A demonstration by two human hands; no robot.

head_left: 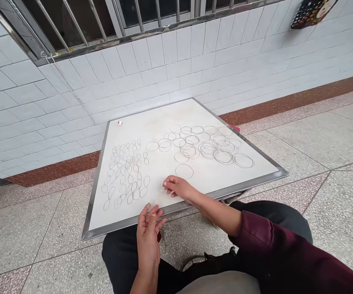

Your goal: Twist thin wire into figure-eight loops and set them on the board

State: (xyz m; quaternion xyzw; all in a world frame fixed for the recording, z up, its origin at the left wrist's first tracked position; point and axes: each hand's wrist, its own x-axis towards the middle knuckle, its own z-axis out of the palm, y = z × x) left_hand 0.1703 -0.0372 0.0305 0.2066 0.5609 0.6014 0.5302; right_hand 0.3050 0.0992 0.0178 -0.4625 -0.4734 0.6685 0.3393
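Near the front edge of the white table, my right hand [178, 187] pinches a thin wire loop [160, 196] between thumb and fingertips. My left hand [149, 224] is just below and left of it, palm up over the metal edge, its fingertips at the loop's lower end; a thumb or finger wears a tan covering. Several round wire rings [208, 150] lie overlapping at the right of the tabletop, and one single ring [184, 171] lies just beyond my right hand. Rows of figure-eight twisted wires [127, 175] cover the left part.
The white table [160, 116] has a metal rim and stands by a tiled wall [164, 73] with a barred window above. A small red and white object [120, 123] sits at its far left corner. A patterned bag [312, 13] hangs at the upper right.
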